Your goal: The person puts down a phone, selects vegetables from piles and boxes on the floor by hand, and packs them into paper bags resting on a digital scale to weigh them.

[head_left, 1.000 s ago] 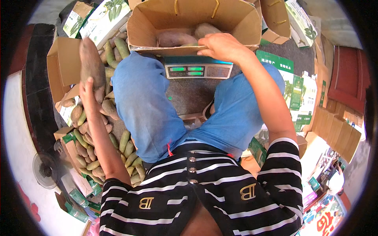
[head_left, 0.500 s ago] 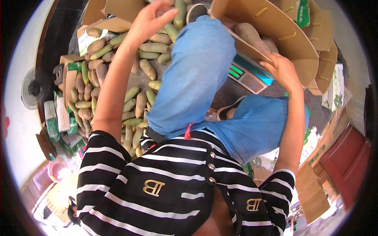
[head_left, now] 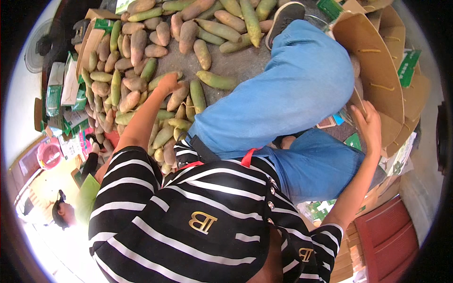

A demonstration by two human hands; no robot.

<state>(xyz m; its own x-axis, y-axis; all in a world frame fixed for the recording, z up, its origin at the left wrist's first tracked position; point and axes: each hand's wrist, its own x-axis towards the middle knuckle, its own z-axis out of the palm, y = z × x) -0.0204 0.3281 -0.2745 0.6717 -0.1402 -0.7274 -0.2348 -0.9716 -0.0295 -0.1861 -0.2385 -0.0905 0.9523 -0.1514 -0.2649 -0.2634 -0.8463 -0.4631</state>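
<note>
We note sweet potatoes (head_left: 141, 70) spread loose over floor (head_left: 236, 66), within left reach. Cardboard box (head_left: 377, 70) tipped at right; right hand (head_left: 369, 125) grips its edge, steadying. Left hand (head_left: 167, 84) closed on one tuber (head_left: 178, 96) in heap.

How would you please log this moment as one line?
left hand: on brown oblong tuber in floor pile | right hand: gripping brown cardboard box edge | posture: seated
</note>
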